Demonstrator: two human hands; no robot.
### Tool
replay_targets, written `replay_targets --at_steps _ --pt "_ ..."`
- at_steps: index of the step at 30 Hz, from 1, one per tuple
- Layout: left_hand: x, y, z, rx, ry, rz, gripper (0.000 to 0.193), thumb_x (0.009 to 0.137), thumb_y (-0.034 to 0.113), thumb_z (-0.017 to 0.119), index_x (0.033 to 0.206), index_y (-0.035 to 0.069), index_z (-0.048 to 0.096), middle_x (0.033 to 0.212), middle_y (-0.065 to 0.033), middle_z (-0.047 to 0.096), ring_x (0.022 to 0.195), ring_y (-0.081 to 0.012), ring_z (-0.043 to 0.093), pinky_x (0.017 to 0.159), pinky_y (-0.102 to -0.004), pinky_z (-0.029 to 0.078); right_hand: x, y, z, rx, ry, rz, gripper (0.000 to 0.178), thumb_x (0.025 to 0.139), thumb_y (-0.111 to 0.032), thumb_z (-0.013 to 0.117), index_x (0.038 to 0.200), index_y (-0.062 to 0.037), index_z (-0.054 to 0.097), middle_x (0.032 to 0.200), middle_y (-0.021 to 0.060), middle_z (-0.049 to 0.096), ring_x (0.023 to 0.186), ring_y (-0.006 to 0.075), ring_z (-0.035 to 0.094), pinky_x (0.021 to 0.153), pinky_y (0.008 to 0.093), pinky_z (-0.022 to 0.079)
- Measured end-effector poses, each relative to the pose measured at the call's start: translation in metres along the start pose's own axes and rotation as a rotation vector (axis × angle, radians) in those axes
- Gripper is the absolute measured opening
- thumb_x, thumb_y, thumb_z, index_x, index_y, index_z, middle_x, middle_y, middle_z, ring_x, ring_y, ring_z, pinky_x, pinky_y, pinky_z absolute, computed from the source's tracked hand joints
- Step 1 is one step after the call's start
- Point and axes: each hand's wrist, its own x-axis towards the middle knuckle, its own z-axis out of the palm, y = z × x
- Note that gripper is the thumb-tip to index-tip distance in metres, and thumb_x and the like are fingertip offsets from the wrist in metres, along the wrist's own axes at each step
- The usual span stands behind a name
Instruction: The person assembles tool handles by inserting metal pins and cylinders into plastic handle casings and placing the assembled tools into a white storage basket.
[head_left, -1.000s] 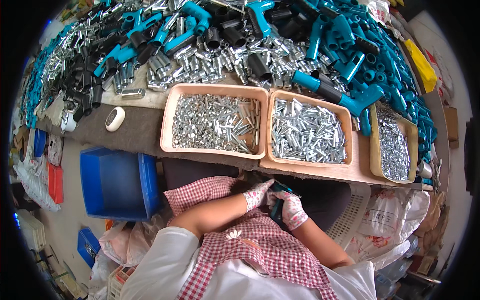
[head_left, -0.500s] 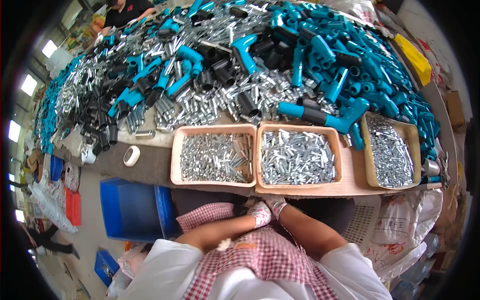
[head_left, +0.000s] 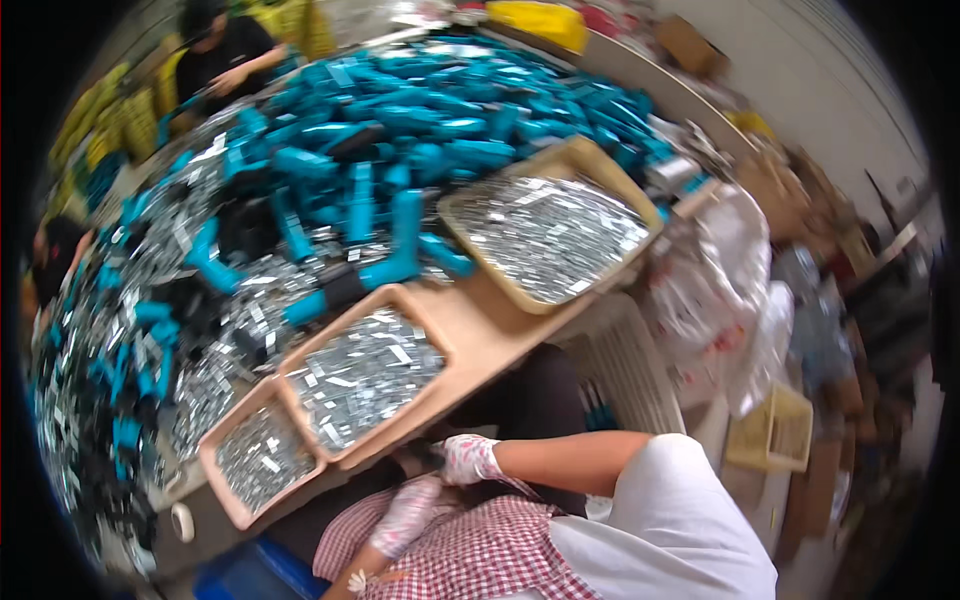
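My left hand (head_left: 412, 502) and my right hand (head_left: 467, 460) are close together over my lap, just below the table's front edge. Both wear white coverings with a pink floral pattern. Their fingers are blurred and partly hidden, so whether they hold anything does not show. Nearest to them on the table is a pink tray (head_left: 450, 352) of short silver metal pins. A smaller-looking pink tray (head_left: 237, 517) of metal pieces adjoins it on the left. Further right, a yellowish tray (head_left: 532, 302) also holds small metal parts. A red checked apron (head_left: 475, 545) covers my lap.
Teal plastic tool housings (head_left: 440, 120) are heaped behind the trays, with black and silver parts. A round white object (head_left: 182, 522) lies at the near left edge. A blue bin (head_left: 250, 575), white bags (head_left: 715, 265) and a yellow basket (head_left: 770, 430) stand around. Two people work across the table.
My view has swung to the right and tilted, so the table runs diagonally. More of the right-side floor and the far person show. Both hands remain together at my lap.
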Motion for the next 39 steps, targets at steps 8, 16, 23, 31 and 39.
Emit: replay_targets --at_steps 8,16,23,31,39 --pt "0.078 0.001 -0.025 -0.736 0.273 0.131 0.040 0.090 0.044 0.055 0.074 0.008 0.060 0.064 -0.0070 0.061 0.060 -0.0244 0.060 0.067 -0.0415 0.054 -0.130 0.005 0.012 -0.375 0.277 -0.208 0.032 0.094 -0.023 0.052 0.123 -0.0115 0.060 0.090 0.0139 0.068 0.072 0.0278 0.068 0.070 0.0435 0.054" --pt "0.076 0.049 0.070 -0.789 0.188 0.180 0.032 0.095 0.036 0.056 0.084 0.008 0.068 0.104 -0.0126 0.071 0.100 -0.0305 0.066 0.097 -0.0521 0.047 -0.199 0.090 0.080 2.136 0.138 -0.193 0.059 0.085 -0.006 0.059 0.142 -0.0040 0.042 0.105 0.0157 0.065 0.087 0.0186 0.066 0.075 0.0290 0.056" --pt "0.077 0.049 0.102 -0.624 0.236 0.160 0.036 0.092 0.041 0.059 0.075 0.009 0.062 0.091 -0.0117 0.071 0.090 -0.0296 0.067 0.090 -0.0499 0.052 -0.205 0.127 0.107 2.552 -0.039 -0.122 0.054 0.090 -0.022 0.060 0.134 0.0001 0.038 0.101 0.0194 0.065 0.063 0.0169 0.062 0.057 0.0332 0.056" --pt "0.076 0.124 0.233 -0.027 -0.225 0.611 0.029 0.097 0.024 0.050 0.087 0.000 0.062 0.094 -0.0209 0.069 0.094 -0.0351 0.067 0.095 -0.0511 0.049 -0.219 0.132 0.099 2.381 -0.085 -0.030 0.037 0.095 -0.036 0.056 0.121 -0.0080 0.054 0.091 0.0097 0.065 0.062 0.0116 0.060 0.058 0.0277 0.055" --pt "0.110 0.128 0.288 0.491 -0.242 0.551 0.056 0.100 0.043 0.045 0.132 -0.003 0.045 0.122 -0.0208 0.061 0.112 -0.0285 0.061 0.100 -0.0403 0.045 -0.265 0.191 0.089 0.711 0.736 0.310 0.069 0.078 -0.027 0.073 0.137 -0.0055 0.046 0.111 0.0133 0.064 0.098 0.0213 0.065 0.087 0.0328 0.051"
